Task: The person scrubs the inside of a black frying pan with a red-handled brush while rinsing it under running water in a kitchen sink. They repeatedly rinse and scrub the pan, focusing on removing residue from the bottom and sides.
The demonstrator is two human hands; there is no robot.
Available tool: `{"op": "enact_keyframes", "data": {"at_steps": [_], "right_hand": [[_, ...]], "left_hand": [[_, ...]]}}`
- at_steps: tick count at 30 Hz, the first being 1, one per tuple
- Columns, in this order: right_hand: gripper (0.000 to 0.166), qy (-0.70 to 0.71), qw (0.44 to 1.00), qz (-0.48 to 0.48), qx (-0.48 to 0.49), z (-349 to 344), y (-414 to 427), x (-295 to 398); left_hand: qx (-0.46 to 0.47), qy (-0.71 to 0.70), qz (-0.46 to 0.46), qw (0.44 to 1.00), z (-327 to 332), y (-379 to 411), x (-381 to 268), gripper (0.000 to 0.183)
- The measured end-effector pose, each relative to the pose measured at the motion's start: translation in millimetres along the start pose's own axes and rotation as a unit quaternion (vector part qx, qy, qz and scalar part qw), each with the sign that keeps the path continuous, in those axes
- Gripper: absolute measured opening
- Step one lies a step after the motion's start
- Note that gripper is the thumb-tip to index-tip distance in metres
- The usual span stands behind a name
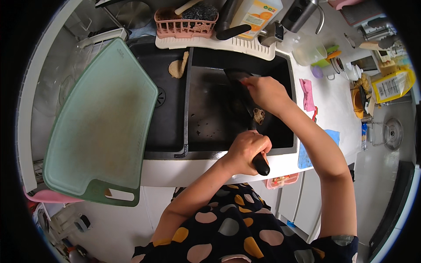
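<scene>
My left hand (248, 153) is closed around the black handle (261, 166) of a dark utensil, which looks like a black pan (238, 95). Its body is tilted over the right basin (210, 108) of a black double sink, and its outline partly merges with the dark wall. At the far edge of the pan, my right hand (266, 92) has curled fingers gripping it; the fingertips are partly hidden. A porous tan loofah piece (259, 116) with dark holes shows just right of the pan. Dark crumbs lie on the basin floor.
A green cutting board (102, 131) leans across the left basin (171, 115), where another tan loofah piece (177, 67) rests against the divider. Behind stand a pink sponge basket (187, 26), a faucet (230, 31) and a bottle (258, 19). A pink cloth (307, 94) lies at right.
</scene>
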State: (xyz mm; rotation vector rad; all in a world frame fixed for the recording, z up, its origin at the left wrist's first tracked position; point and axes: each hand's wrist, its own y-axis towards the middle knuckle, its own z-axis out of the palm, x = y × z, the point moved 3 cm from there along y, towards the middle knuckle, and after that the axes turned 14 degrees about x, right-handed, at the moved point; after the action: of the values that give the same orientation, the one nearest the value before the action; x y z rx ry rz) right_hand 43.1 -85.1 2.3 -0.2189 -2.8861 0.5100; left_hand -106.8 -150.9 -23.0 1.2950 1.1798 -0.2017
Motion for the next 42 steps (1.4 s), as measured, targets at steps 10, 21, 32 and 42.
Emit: {"op": "enact_keyframes", "data": {"at_steps": [10, 21, 32, 42], "right_hand": [[0.029, -0.04, 0.996, 0.009, 0.083, -3, 39, 19], [0.024, -0.128, 0.983, 0.035, 0.123, 2, 65, 29], [0.029, -0.124, 0.979, 0.07, 0.146, -6, 85, -16], [0.025, -0.005, 0.994, -0.07, 0.078, -33, 3, 17]], "left_hand": [[-0.007, -0.005, -0.009, 1.0, -4, 1, 0, 0.026], [0.01, -0.003, -0.03, 0.999, 3, 7, 2, 0.028], [0.024, -0.006, -0.032, 0.999, 18, 5, 0, 0.028], [0.005, -0.007, -0.042, 0.999, 6, -2, 2, 0.03]]}}
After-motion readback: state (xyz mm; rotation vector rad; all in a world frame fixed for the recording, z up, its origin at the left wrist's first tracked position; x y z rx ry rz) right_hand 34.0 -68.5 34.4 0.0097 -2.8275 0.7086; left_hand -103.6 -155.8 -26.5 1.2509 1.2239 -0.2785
